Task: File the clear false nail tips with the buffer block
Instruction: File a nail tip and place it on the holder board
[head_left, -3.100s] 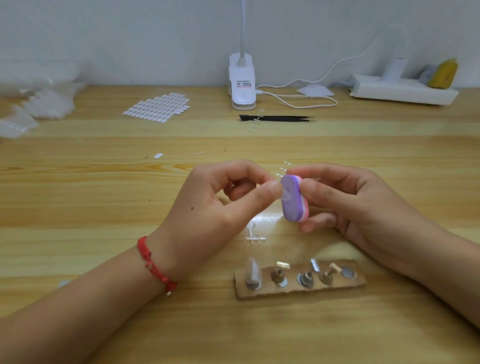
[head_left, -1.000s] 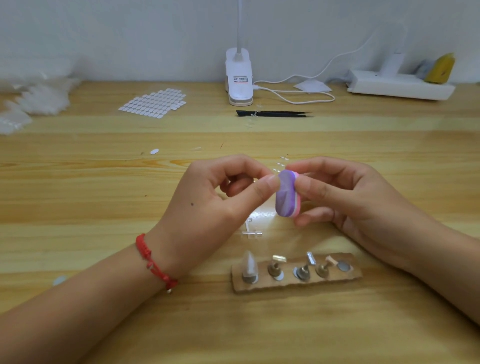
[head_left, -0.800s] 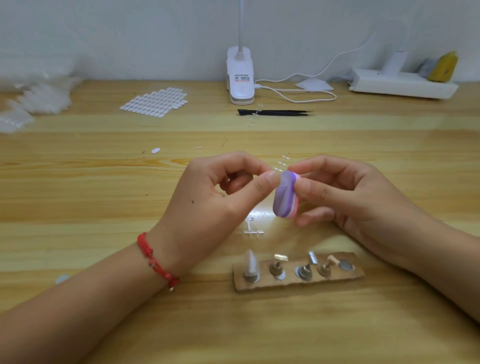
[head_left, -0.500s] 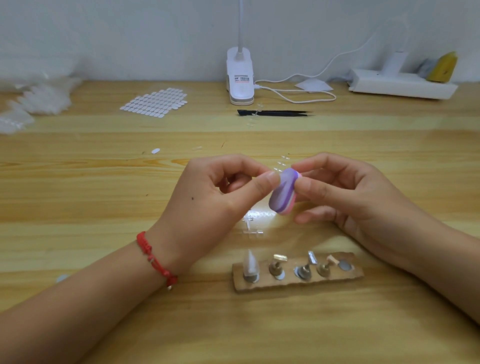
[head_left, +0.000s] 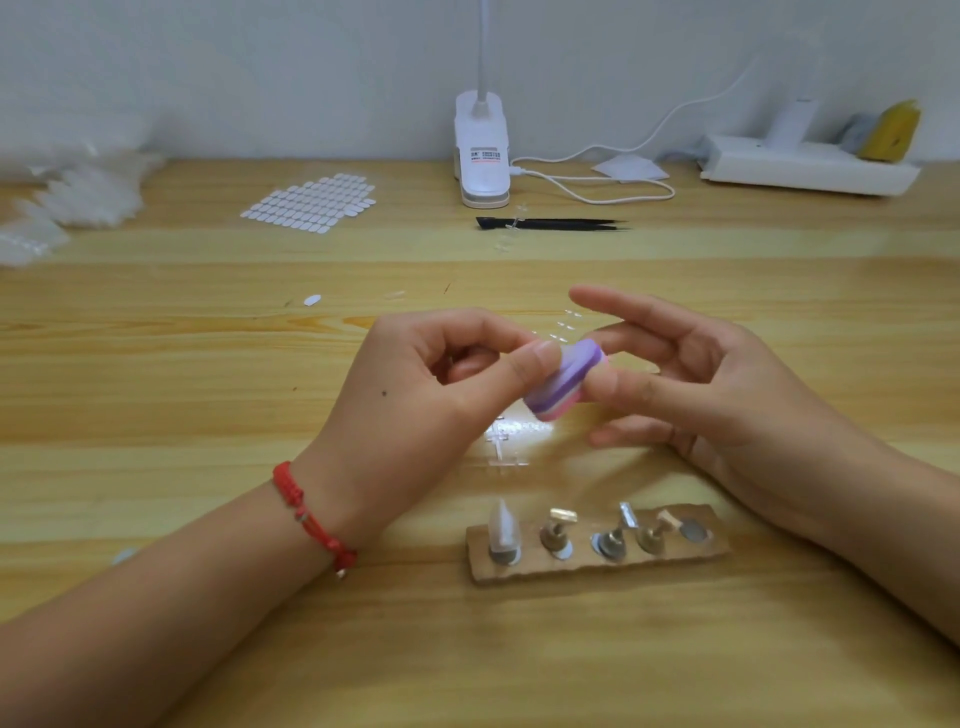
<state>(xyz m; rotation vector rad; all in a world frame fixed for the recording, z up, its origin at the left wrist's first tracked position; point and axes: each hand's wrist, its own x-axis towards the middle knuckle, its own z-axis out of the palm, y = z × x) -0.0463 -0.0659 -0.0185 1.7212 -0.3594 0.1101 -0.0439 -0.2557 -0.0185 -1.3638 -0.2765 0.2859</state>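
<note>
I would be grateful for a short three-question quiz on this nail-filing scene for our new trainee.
1. True or false: the buffer lies flat on the table.
2. Which wrist wears the red bracelet? A) left B) right C) neither
3. Fill in: the black tweezers lie just in front of the white ____.

Key
1. False: the right hand holds it in the air.
2. A
3. lamp
</note>
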